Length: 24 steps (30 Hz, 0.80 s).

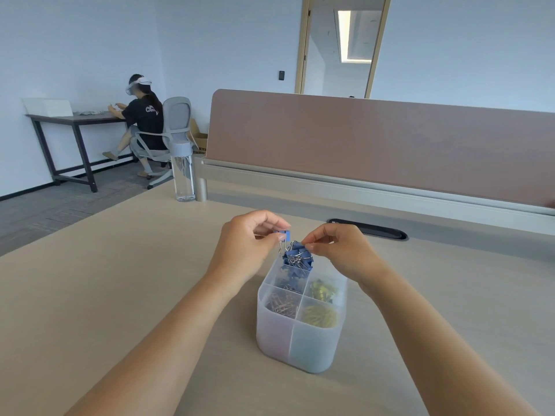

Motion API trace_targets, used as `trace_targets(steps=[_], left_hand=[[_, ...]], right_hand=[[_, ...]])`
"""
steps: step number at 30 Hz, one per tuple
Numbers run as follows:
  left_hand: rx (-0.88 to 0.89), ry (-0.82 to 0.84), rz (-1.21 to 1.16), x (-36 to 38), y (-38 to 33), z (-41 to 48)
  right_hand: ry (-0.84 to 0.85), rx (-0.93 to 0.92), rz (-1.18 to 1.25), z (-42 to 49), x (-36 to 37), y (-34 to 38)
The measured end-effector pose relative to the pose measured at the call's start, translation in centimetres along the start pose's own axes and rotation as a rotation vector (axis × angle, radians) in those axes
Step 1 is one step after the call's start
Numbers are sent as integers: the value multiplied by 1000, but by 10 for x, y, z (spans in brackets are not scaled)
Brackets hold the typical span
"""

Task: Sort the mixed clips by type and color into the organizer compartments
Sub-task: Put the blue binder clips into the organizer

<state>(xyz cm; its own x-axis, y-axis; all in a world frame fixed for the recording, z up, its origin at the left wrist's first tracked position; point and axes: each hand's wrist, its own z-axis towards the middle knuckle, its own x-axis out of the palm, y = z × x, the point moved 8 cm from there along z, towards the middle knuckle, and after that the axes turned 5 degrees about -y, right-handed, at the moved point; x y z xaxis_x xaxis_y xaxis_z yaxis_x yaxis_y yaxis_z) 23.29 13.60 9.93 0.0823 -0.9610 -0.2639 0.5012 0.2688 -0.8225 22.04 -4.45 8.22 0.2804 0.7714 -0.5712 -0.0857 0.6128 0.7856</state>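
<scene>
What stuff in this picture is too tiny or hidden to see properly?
Head view: the count of clips in the blue binder clip bunch the right hand pinches; they tangle and overlap.
Head view: whether the single blue binder clip in the left hand is hooked to that bunch; the wires are too small.
Head view: how deep the piles sit in the organizer; its frosted walls blur them.

An office — desk (120, 280) with divider panel (375, 145), swivel chair (175, 121).
</scene>
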Motion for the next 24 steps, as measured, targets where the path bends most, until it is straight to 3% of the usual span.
trace_targets(steps=[14, 20, 24], left_hand=[[37, 173, 71, 19, -8, -11], [196, 221, 325, 19, -12, -11], [248, 257, 368, 20, -9, -9]], right_hand=[[-11, -4, 9, 2, -1, -6], [0, -12, 21, 2, -1, -8], [20, -44, 20, 1, -1, -7]])
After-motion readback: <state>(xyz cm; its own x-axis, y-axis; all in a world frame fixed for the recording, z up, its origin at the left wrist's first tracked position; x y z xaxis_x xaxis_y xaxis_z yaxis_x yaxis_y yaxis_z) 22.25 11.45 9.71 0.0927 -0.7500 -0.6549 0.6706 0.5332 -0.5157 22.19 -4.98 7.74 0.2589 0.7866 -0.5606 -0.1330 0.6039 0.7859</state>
